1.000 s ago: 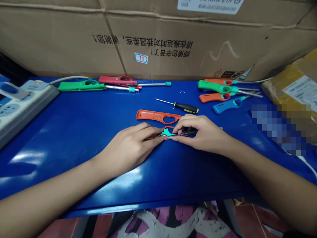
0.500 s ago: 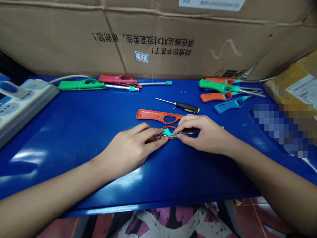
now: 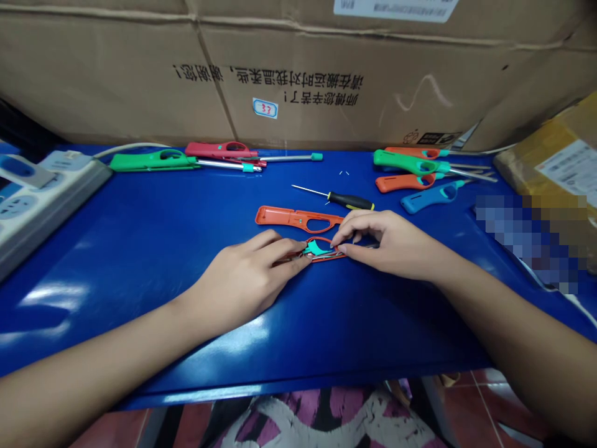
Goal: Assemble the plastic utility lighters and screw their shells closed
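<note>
An opened orange lighter half [image 3: 321,258] lies on the blue table between my hands, with a teal trigger [image 3: 318,249] and thin metal parts inside it. My left hand [image 3: 254,267] grips its left end, fingers and thumb pressed together near the trigger. At its right end, my right hand [image 3: 389,246] pinches the lighter by the front of the trigger loop; the fingers hide part of the rod there. Just behind lies the other orange shell half [image 3: 286,218], hollow side up, its right tip hidden by my right hand. A black and yellow screwdriver [image 3: 349,200] lies beyond that.
Green [image 3: 149,160] and red lighters [image 3: 217,150] lie at back left, several others, including a blue lighter [image 3: 426,198], at back right. A power strip [image 3: 46,193] stands left; a cardboard box [image 3: 298,74] walls the back. A taped parcel [image 3: 555,168] sits right.
My right hand has shifted from over the lighter's middle slightly right and away from me, uncovering more of the trigger loop and rod. My left hand has stayed almost still.
</note>
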The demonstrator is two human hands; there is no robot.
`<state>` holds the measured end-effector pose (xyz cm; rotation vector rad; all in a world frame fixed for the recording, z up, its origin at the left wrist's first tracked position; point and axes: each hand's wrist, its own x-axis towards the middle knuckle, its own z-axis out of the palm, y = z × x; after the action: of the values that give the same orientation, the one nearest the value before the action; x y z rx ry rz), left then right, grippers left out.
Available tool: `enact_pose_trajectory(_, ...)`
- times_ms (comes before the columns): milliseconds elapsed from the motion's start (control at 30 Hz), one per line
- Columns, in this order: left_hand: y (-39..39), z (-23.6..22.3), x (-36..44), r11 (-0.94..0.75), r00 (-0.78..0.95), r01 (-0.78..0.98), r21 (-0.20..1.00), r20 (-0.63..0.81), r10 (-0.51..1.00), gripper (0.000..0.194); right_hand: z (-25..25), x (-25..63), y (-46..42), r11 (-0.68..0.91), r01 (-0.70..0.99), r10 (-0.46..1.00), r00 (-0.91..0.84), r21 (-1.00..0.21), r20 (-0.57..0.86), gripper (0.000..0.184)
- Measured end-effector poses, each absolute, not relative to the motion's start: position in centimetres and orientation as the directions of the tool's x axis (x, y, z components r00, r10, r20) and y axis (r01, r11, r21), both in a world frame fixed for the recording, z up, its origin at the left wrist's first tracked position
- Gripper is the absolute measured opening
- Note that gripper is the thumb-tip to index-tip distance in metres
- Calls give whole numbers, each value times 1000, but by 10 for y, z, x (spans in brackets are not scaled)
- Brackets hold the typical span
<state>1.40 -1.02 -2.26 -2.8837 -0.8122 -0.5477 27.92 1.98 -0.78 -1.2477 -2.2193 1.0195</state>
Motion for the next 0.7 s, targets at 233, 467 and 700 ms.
enact_pose_trajectory(233, -11, -23, 16, -847, 783, 532, 6, 377, 495, 27, -10, 274, 16, 361, 558, 857, -515, -747, 29, 16)
enact_pose_trajectory(467, -12, -22, 16, -842, 791, 538, -18, 356, 498, 28, -7, 274, 15, 367, 543, 851, -523, -755, 38, 7)
enact_pose_trajectory(700, -14, -21, 17, -835, 803, 546, -59, 320, 503, 31, -14, 268, 14, 350, 537, 871, -487, -768, 57, 6)
